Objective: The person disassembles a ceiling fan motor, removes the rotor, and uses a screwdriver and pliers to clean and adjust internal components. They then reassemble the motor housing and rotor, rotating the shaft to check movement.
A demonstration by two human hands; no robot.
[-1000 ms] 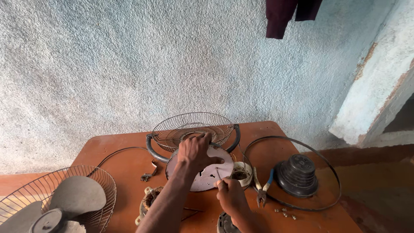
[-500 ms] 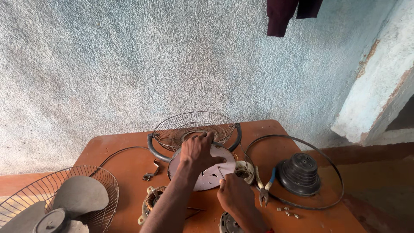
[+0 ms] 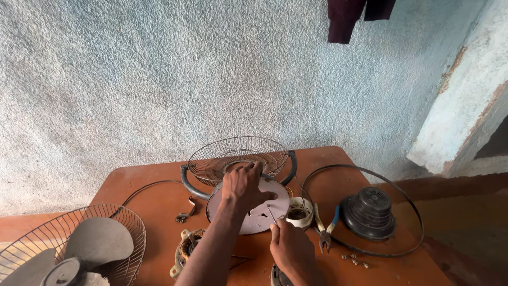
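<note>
The table [image 3: 153, 198] is showing a smooth, matt orange-brown surface. The wire guard [image 3: 238, 156] is appearing as thin bare metal, dull grey. The round white plate [image 3: 262, 214] is looking like matt plastic. The black motor cover [image 3: 369, 212] is showing ribbed, matt plastic. The wall [image 3: 159, 79] is presenting rough, grainy plaster.
</note>
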